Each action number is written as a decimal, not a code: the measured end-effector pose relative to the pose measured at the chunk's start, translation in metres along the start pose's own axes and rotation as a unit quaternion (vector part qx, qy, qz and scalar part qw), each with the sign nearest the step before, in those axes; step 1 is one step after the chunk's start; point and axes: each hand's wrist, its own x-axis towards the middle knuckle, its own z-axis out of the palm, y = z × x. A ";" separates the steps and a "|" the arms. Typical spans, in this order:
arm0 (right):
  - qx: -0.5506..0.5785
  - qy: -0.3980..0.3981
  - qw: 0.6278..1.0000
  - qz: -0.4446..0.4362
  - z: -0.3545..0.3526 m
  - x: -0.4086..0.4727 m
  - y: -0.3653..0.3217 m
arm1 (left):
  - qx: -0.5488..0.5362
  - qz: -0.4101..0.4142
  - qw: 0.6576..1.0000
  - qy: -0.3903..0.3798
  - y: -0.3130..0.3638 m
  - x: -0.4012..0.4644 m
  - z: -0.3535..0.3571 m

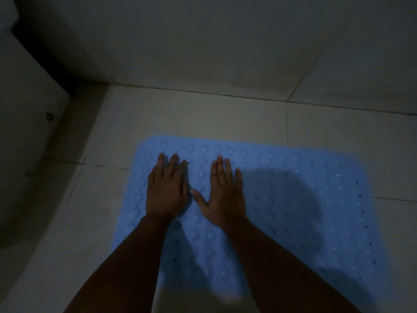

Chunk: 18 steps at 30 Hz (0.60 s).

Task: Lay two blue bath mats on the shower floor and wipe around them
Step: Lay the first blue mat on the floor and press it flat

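Dim light. One blue bath mat (282, 199) is lying flat on the tiled shower floor (203, 118), its far edge near the wall (225, 41), its left side not far from a dark corner. No second mat and no cloth are showing in view.

Left hand (165, 190) and right hand (225, 195) are both resting palm-down on the mat's left half, side by side, thumbs nearly meeting. Fingers (173, 163) are lying flat and straight, close together on the left hand, slightly fanned on the right; nothing is being pinched or held.

Handling, as a judgement: the mat is looking thin, soft and floppy, light enough for one hand, with a bumpy surface and rows of small holes (probably suction cups beneath, though the underside is hidden). It is likely gripping the tile once pressed, so sliding it is going to be awkward; peeling up from a corner or an edge is the better hold. Wet rubber may be slippery under the palms. Flat, even pressing outward from the middle should be seating it without wrinkles.
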 end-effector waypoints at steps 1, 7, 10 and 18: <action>0.009 -0.015 1.000 0.002 -0.001 0.001 0.000 | -0.003 -0.002 1.000 0.002 -0.001 0.001 -0.001; 0.098 -0.235 0.967 0.032 -0.043 0.029 0.000 | -0.004 0.007 1.000 0.013 0.002 0.010 -0.022; 0.135 -0.235 0.961 0.049 -0.086 0.052 0.002 | 0.007 0.007 1.000 -0.006 0.010 0.017 -0.030; 0.182 -0.046 0.982 0.030 -0.094 0.061 0.027 | 0.030 0.042 0.998 -0.047 0.035 0.012 0.026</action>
